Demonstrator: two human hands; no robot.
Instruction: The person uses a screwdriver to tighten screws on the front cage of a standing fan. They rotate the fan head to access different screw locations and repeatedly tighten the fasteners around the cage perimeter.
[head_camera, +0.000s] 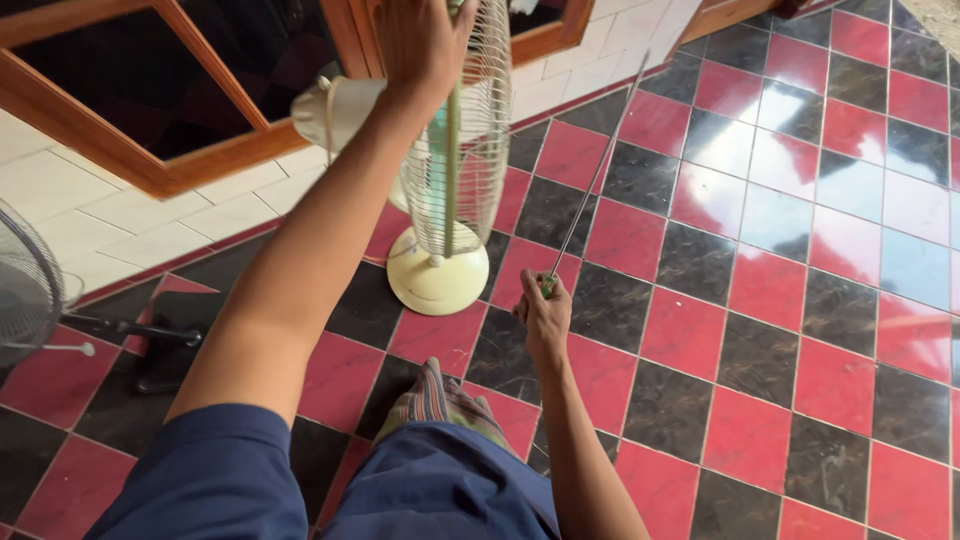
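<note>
We have a pale standing fan (452, 150) upright on the red and black tiled floor (800, 250), its round base (437, 282) just below and ahead of our right fist, and the largest risk is that the whole fan tips. Our left hand (420, 40) is raised to the top of the wire grille (470, 130), fingers curled over the rim and gripping it, so the fan stands partly steadied by that hold; a push or pull from up there, well above the base, could rock it over toward the white wall tiles and the wooden window frame (120, 150) behind. Next in size is the grille itself, which hangs down from the left grip: thin wires bend easily, and too hard a squeeze could dent them. Our right hand (545, 315) is clenched around the green handle of a long screwdriver (595, 175), whose slim shaft runs up and away from the fist, passing beside the grille without touching it as far as we can see. The tip is far from the grip, so a small wrist turn swings it widely; it could catch the wires, slip between them toward the blades, or scratch the tiles. A second fan (30, 290), dark, stands well off to the left of our left arm, and our knees and a striped cloth (440, 400) lie just under the right wrist, close enough to snag the elbow.
</note>
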